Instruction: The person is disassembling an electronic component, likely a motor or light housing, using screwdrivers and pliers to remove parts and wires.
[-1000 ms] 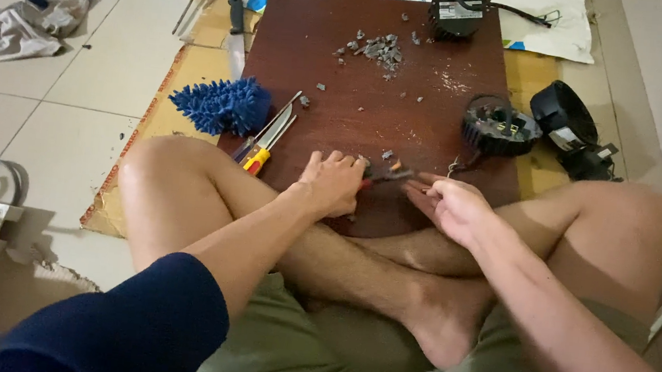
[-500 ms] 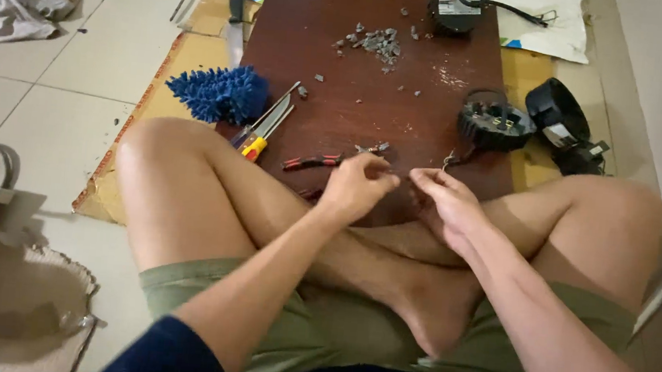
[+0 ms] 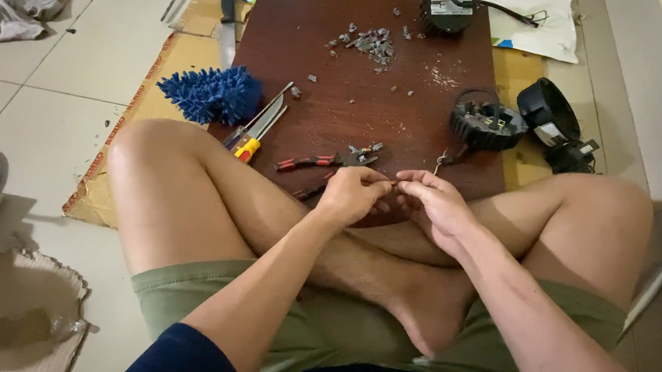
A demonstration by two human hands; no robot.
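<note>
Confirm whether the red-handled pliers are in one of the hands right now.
No: the red-handled pliers lie on the brown board, just beyond the left hand and right hand, which meet fingertip to fingertip.

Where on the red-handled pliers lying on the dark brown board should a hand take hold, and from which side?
Grip the red-handled pliers by the two red handles, coming from the person's left. They lie flat on the dark brown board with handles pointing left and metal jaws pointing right, close to the left hand and right hand, which pinch something small. The handle end looks freer.
</note>
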